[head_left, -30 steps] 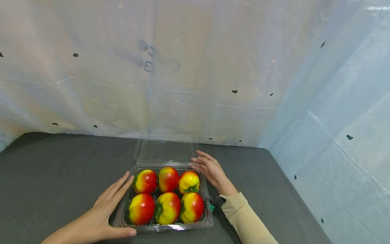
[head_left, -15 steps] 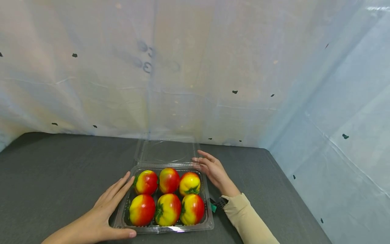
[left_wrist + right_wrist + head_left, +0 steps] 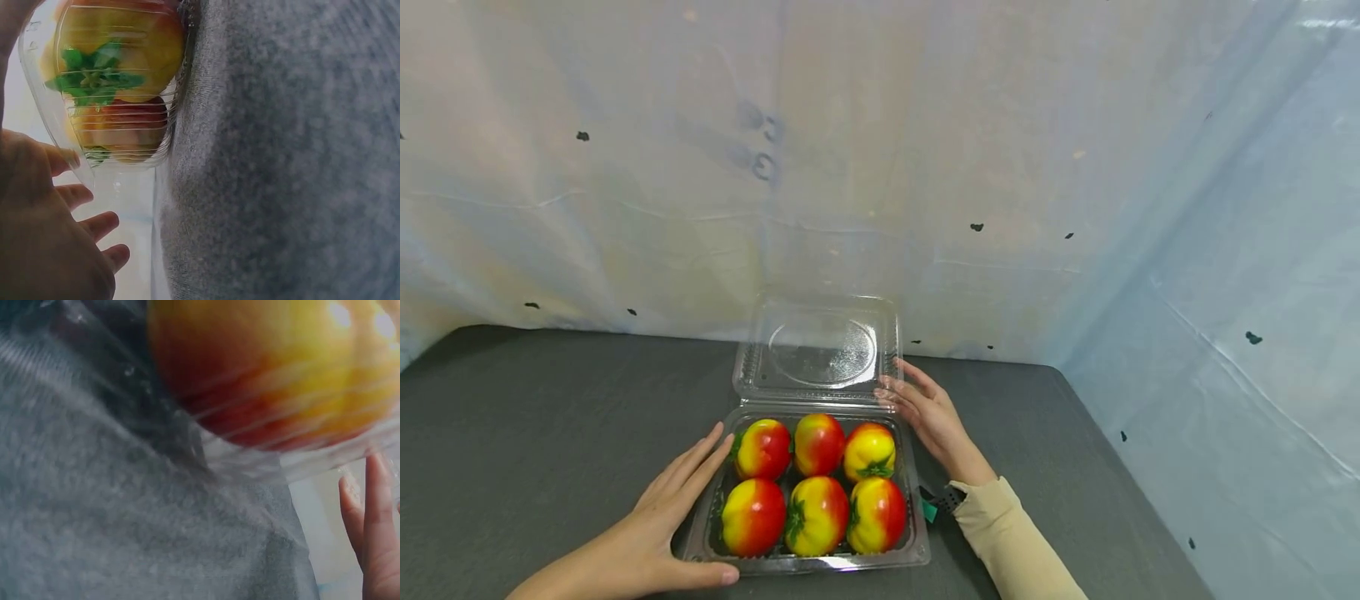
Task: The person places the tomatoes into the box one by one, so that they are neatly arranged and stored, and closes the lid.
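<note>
A clear plastic clamshell box [image 3: 917,533] lies on the table, its hinged lid [image 3: 820,350] tilted up at the back. Several shiny red-and-yellow fruits [image 3: 816,517], like tomatoes with green leafy tops, sit in two rows inside. My left hand [image 3: 658,517] spreads along the box's left side, fingertips at the rim and thumb by the front left corner. In the left wrist view its fingers [image 3: 100,225] stand apart beside the clear wall. My right hand [image 3: 932,421] reaches to the lid's lower right edge with extended fingers, some seen through the plastic. The right wrist view shows straight fingers [image 3: 378,519] near the rim.
The dark grey table [image 3: 550,417] extends to both sides of the box. A pale plastic sheet [image 3: 865,167] with dark specks hangs right behind it, and another bluish sheet [image 3: 1247,333] borders the right side. A black band with a green tag [image 3: 940,502] is on the right wrist.
The lid has swung up from lying nearly flat behind the box, with the right hand at its edge rising slightly. The left hand stays at the box's left side.
</note>
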`<state>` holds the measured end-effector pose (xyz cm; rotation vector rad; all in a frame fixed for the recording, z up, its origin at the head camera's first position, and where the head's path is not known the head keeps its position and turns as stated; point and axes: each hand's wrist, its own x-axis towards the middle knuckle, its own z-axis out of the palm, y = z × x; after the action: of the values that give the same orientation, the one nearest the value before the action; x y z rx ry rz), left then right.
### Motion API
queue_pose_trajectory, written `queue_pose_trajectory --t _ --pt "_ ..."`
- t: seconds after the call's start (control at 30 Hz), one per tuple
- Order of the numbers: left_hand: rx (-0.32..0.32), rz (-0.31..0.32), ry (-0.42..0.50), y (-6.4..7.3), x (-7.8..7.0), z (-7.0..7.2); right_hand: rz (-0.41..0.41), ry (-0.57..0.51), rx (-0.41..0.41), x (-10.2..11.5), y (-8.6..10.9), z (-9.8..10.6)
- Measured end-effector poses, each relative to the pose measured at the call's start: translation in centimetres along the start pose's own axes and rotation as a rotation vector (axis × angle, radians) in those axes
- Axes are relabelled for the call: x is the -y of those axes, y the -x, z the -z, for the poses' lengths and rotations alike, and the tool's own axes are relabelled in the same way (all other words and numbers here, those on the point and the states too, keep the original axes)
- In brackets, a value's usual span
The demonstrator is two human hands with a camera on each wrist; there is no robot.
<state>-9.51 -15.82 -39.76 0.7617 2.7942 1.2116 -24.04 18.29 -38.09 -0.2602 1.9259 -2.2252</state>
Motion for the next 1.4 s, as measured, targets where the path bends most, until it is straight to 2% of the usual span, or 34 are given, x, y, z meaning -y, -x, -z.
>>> queue_pose_trajectory --t 0.1,0.3,0.63,0.8,1.0,1.2,1.4 --pt "-0.006 -0.006 -0.008 0.0 0.0 0.0 0.002 0.008 0.017 -0.1 0.0 0.1" --pt "-0.003 -0.009 -0.007 0.1 0.0 0.0 0.008 -0.043 0.056 -0.1 0.1 0.3" --pt "-0.018 -0.014 -0.008 -0.1 0.1 0.1 0.073 -0.066 0.153 0.5 0.2 0.5" --pt "-0.025 -0.008 -0.004 -0.1 0.3 0.0 0.096 -0.018 0.180 0.6 0.1 0.7" --pt "-0.044 -0.035 -0.009 -0.1 0.6 -0.3 0.123 0.048 0.238 1.0 0.2 1.0" --pt "-0.033 0.006 -0.017 -0.2 0.6 -0.2 0.131 0.084 0.281 1.4 0.2 1.3" --pt "-0.018 0.027 -0.007 -0.3 0.4 -0.1 0.133 0.119 0.286 1.8 0.1 1.4"
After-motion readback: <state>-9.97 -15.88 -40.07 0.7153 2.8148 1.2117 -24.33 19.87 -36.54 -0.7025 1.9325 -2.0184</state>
